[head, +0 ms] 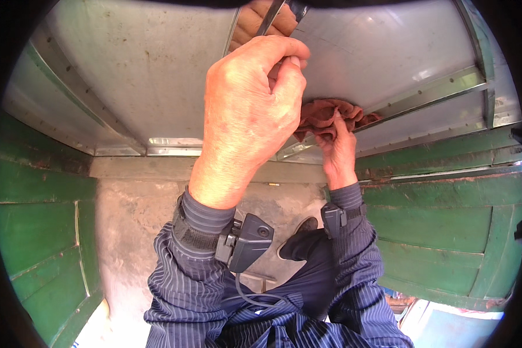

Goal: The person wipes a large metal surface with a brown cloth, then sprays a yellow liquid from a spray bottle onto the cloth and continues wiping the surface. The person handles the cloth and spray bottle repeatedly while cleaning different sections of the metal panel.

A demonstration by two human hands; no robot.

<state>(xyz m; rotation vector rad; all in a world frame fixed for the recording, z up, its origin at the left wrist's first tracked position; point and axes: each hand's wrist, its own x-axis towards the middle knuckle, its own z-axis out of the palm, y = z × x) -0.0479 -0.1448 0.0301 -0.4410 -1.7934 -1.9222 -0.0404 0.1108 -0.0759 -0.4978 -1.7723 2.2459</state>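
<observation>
My right hand (340, 152) holds a crumpled reddish-brown cloth (326, 115) against a grey sheet-metal panel (387, 52), beside a metal frame rail (426, 95). Higher up and closer to the camera, my left hand (254, 100) has its fingers curled in front of the same panelled metal surface. Just beyond its knuckles runs a narrow metal strip (270, 17), and a mirror-like surface (248, 24) there reflects fingers. The back of the left hand hides its fingertips, so whether they grip the strip is not visible.
Green panelled door leaves stand at the left (35, 230) and the right (430, 226). A sill (135, 167) crosses below the metal panels, above a worn concrete floor (135, 209). Each wrist carries a strapped black camera device (252, 243), the left with a grey cable (243, 291). One shoe (306, 225) shows.
</observation>
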